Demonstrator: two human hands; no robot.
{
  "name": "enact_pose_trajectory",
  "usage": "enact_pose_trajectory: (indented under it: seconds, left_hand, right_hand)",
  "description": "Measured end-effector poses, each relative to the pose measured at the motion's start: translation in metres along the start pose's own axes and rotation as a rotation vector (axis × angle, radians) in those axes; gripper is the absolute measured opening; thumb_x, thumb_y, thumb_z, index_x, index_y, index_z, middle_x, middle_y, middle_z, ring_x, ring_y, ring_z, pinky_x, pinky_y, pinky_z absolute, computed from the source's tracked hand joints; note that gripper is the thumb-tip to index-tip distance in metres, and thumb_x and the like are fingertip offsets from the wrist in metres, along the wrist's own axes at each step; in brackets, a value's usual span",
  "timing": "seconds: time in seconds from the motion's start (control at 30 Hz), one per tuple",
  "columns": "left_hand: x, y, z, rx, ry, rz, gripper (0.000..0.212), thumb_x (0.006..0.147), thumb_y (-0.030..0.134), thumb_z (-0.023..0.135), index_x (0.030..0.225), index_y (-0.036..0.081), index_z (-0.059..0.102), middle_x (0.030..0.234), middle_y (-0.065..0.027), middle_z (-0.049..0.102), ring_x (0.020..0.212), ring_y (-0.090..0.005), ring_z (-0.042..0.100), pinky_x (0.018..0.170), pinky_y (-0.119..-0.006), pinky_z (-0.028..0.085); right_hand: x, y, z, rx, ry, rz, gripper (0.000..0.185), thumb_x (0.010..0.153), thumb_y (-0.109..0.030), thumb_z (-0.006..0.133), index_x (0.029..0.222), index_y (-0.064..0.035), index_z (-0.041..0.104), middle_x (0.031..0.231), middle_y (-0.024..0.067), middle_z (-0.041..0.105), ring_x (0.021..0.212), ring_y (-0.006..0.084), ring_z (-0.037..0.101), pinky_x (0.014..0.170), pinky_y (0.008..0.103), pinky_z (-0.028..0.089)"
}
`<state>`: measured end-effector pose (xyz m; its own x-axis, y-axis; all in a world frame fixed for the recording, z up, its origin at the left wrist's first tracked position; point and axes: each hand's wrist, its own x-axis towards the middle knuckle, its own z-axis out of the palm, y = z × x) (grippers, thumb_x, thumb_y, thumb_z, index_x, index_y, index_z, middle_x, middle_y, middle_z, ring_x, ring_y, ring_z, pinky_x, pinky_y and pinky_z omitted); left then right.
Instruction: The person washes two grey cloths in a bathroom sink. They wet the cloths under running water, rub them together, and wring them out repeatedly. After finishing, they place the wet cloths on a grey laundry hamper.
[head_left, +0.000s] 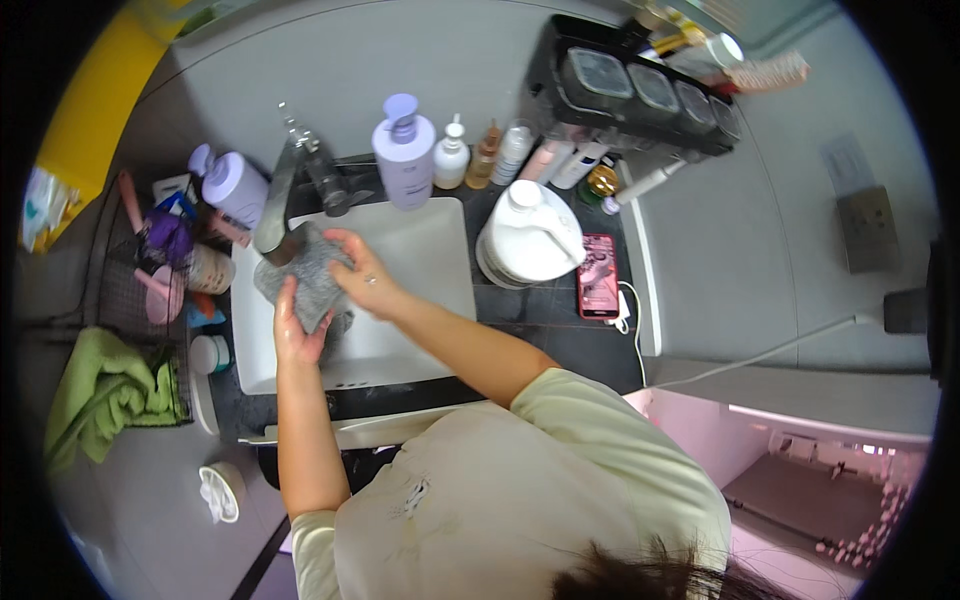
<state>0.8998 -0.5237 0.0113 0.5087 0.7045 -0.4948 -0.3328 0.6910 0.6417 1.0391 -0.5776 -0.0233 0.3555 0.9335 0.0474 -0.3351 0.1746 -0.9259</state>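
Observation:
A grey cloth (311, 281) is spread between my two hands under the spout of a metal faucet (274, 217). My left hand (297, 330) grips its lower edge, thumb on top and fingers beneath. Its upper right side is held by my right hand (367, 277), which wears a ring. Below both hands is a white rectangular sink basin (427, 300). Part of the cloth's underside is hidden, and I cannot tell whether water is running. A dark grey patch shows in the basin beside my left hand; its nature is unclear.
Behind the basin stand a lilac pump bottle (405, 161) and several smaller bottles. To the right are a white jug (529, 236) and a phone (598, 277) with a lit screen. A wire basket (112, 262) and a green towel (112, 390) hang left. A black organizer (630, 90) juts from the wall.

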Motion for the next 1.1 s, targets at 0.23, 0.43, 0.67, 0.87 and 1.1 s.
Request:
enact_pose_trajectory:
  seconds: [0.23,0.43,0.67,0.87,1.1]
  left_hand:
    - [0.005,-0.005,0.003,0.559,-0.037,0.347,0.06,0.079,0.007,0.066,0.13,0.006,0.036,0.116,-0.0096,0.054,0.104,-0.0203,0.055,0.089,-0.033,0.045]
    - [0.004,0.023,-0.027,0.357,-0.229,0.082,0.069,0.081,0.036,0.064,0.136,0.008,0.031,0.129,-0.0144,0.043,0.116,-0.0259,0.048,0.095,-0.045,0.04]
    - [0.006,0.024,-0.006,-0.365,-0.183,-0.197,0.073,0.085,0.062,0.044,0.138,0.013,0.032,0.139,-0.0132,0.038,0.122,-0.0348,0.042,0.101,-0.056,0.031]
    - [0.034,-0.002,-0.013,-0.122,0.188,0.298,0.048,0.088,0.033,0.059,0.125,0.008,0.04,0.113,-0.0088,0.056,0.103,-0.0234,0.056,0.093,-0.04,0.044]
    - [0.018,0.016,-0.028,-0.214,-0.073,0.06,0.073,0.084,0.064,0.044,0.138,0.015,0.032,0.133,-0.0125,0.045,0.122,-0.0311,0.043,0.1,-0.05,0.032]
  right_hand:
    - [0.026,-0.049,0.006,-0.127,-0.313,0.385,0.11,0.068,-0.035,0.081,0.146,-0.0064,0.009,0.139,0.0203,0.034,0.127,0.0294,0.036,0.103,0.0411,0.033]
    - [0.063,-0.044,0.027,0.051,-0.277,0.576,0.07,0.07,-0.015,0.079,0.127,-0.0044,0.04,0.116,0.0107,0.054,0.109,0.0231,0.054,0.09,0.0386,0.046]
    - [0.061,0.008,0.045,-0.052,-0.149,0.064,0.063,0.072,-0.021,0.077,0.122,-0.0019,0.043,0.111,0.0106,0.056,0.106,0.0192,0.053,0.091,0.0332,0.043]
    - [0.038,-0.026,0.036,0.036,-0.06,0.36,0.06,0.073,-0.011,0.072,0.125,-0.0048,0.043,0.113,0.0093,0.055,0.105,0.0185,0.052,0.089,0.0316,0.043]
    - [0.066,-0.018,0.016,0.461,-0.027,0.542,0.052,0.08,-0.008,0.061,0.129,-0.0081,0.042,0.112,0.0071,0.057,0.099,0.0186,0.058,0.083,0.0345,0.049]
